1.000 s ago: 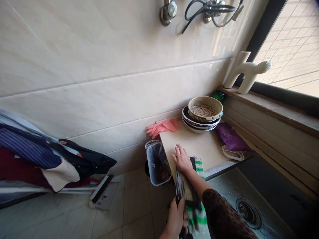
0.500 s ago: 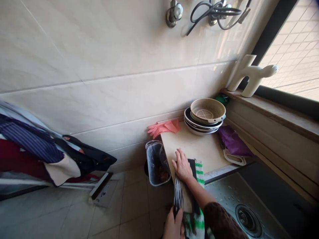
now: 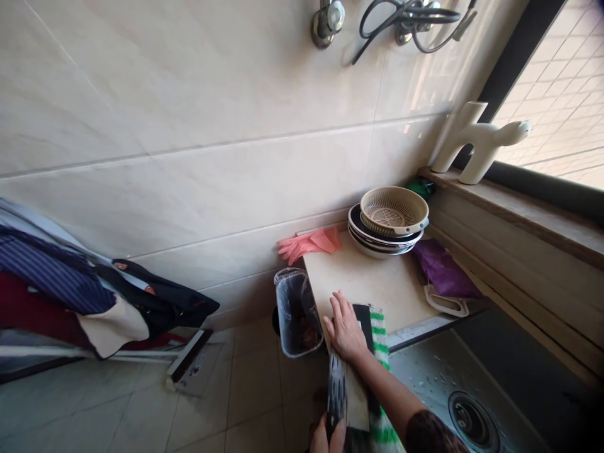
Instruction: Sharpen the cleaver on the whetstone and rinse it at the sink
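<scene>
At the bottom edge, my left hand (image 3: 328, 435) is closed around the dark handle of a cleaver (image 3: 357, 396), partly cut off by the frame. The broad blade lies nearly flat, with a dark streaked band along its left side. My right hand (image 3: 346, 330) presses on the far part of the blade, fingers stretched forward and slightly apart. Beneath the blade shows a black slab (image 3: 363, 316), its kind unclear. Under that lies a green-and-white striped cloth (image 3: 379, 333), at the corner of the pale countertop (image 3: 396, 296). My right hand hides the blade's far end.
A sink (image 3: 436, 371) is at the right. Behind the hands are a beige strainer (image 3: 394, 211) on stacked bowls, pink gloves (image 3: 311, 244) and a purple cloth (image 3: 441, 267). Left of the counter stands a lined bin (image 3: 297, 314); farther left, hanging clothes (image 3: 51, 270) and a floor squeegee (image 3: 189, 358).
Both hands have drawn the cleaver a short way towards me, down the frame. Its near end now covers more of the striped cloth. The view has shifted slightly.
</scene>
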`<act>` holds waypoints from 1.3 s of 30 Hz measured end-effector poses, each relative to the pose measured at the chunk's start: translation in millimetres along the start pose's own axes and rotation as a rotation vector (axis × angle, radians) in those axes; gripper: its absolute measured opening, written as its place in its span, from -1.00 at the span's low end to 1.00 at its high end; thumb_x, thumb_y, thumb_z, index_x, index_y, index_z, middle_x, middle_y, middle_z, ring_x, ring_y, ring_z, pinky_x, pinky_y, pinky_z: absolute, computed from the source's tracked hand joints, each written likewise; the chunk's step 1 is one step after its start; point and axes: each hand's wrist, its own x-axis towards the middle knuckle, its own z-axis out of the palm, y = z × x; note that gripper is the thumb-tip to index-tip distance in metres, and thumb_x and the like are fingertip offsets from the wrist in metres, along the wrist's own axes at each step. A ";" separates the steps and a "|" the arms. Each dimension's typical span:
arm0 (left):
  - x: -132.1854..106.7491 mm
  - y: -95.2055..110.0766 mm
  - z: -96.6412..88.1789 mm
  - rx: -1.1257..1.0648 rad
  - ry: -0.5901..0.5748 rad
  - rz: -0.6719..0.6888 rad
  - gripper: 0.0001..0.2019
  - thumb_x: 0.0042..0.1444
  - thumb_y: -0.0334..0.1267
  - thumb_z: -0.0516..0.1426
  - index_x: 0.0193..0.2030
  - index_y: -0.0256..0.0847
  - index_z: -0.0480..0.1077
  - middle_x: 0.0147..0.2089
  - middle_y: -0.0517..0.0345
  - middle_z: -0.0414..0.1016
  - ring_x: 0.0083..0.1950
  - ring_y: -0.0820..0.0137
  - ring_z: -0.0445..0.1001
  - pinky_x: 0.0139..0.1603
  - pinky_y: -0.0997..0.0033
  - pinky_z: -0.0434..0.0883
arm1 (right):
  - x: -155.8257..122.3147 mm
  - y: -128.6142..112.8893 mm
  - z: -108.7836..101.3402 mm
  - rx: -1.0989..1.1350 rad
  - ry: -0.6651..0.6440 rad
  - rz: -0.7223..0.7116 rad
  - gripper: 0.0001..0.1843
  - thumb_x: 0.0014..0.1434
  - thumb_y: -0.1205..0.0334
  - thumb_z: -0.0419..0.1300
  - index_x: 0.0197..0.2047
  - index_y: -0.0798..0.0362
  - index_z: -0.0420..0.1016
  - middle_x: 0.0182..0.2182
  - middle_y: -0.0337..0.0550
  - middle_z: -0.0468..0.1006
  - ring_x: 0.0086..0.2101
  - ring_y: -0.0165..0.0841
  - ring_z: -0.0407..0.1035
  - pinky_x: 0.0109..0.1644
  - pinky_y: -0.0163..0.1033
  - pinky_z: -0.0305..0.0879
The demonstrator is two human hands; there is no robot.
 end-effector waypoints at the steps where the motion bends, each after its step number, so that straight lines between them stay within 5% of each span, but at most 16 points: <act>1: -0.1 5.7 2.1 -0.003 -0.036 -0.004 -0.36 -0.22 0.29 0.29 -0.13 -0.12 0.33 -0.63 0.35 0.26 -0.63 0.44 0.28 -0.62 0.49 0.25 | 4.9 1.5 0.4 -0.006 -0.011 0.013 -0.50 0.37 0.14 -0.03 0.30 0.17 0.20 0.28 0.21 0.27 0.33 -0.09 0.05 0.32 0.10 0.15; 4: -1.2 25.7 10.7 -0.028 -0.160 -0.016 -0.31 -0.11 0.42 0.14 -0.07 -0.14 0.29 -0.68 0.46 0.12 -0.74 0.52 0.06 -0.73 0.52 0.11 | 21.0 5.4 -0.3 -0.025 -0.033 0.051 -0.53 0.36 0.17 -0.03 0.25 0.21 0.25 0.24 0.24 0.33 0.29 -0.06 0.12 0.30 0.11 0.15; 11: -12.1 12.9 -0.1 0.002 -0.070 -0.044 -0.44 -0.16 0.27 0.28 -0.16 -0.08 0.35 -0.65 0.36 0.19 -0.66 0.46 0.24 -0.63 0.50 0.22 | -9.8 -11.9 1.3 -0.023 -0.025 -0.006 -0.49 0.37 0.14 -0.04 0.31 0.20 0.18 0.32 0.19 0.23 0.34 -0.09 0.02 0.33 0.07 0.11; 17: -0.2 42.9 11.7 -0.006 -0.169 0.022 -0.20 -0.26 0.55 0.08 -0.12 -0.12 0.22 -0.71 0.49 0.08 -0.74 0.54 0.01 -0.76 0.53 0.11 | 32.1 3.1 -0.4 -0.060 -0.038 0.022 -0.61 0.32 0.23 0.04 0.15 0.23 0.34 0.20 0.27 0.36 0.27 -0.07 0.14 0.29 0.05 0.15; 20: -2.8 50.5 12.9 0.008 -0.190 0.048 -0.15 -0.27 0.57 0.07 -0.09 -0.15 0.21 -0.71 0.51 0.07 -0.74 0.55 0.01 -0.77 0.55 0.11 | 28.4 2.7 -6.0 -0.065 -0.027 0.009 -0.61 0.30 0.22 0.08 0.14 0.21 0.35 0.20 0.24 0.35 0.29 -0.05 0.10 0.30 0.03 0.12; 25: -5.5 43.5 12.5 0.006 -0.157 0.027 -0.17 -0.24 0.55 0.07 -0.08 -0.14 0.22 -0.68 0.50 0.09 -0.74 0.59 0.02 -0.75 0.57 0.10 | 10.0 -3.5 -9.4 -0.059 -0.044 0.022 -0.60 0.32 0.20 0.05 0.19 0.14 0.31 0.22 0.19 0.35 0.32 -0.09 0.04 0.31 0.05 0.11; 32: -5.7 3.0 2.9 0.004 -0.059 -0.004 -0.10 -0.32 0.53 0.13 -0.03 -0.18 0.21 -0.72 0.48 0.12 -0.72 0.54 0.11 -0.70 0.57 0.09 | -15.9 -16.6 -3.3 -0.057 -0.043 0.037 -0.51 0.35 0.15 0.01 0.28 0.15 0.22 0.29 0.17 0.28 0.33 -0.10 0.04 0.33 0.05 0.08; 39: -3.4 26.2 7.3 0.000 -0.110 0.012 -0.20 -0.23 0.54 0.07 -0.08 -0.13 0.24 -0.68 0.48 0.10 -0.75 0.54 0.03 -0.76 0.52 0.08 | 0.0 -10.9 -2.2 -0.049 -0.072 0.068 -0.49 0.34 0.16 0.02 0.29 0.19 0.23 0.26 0.22 0.32 0.33 -0.09 0.06 0.32 0.06 0.09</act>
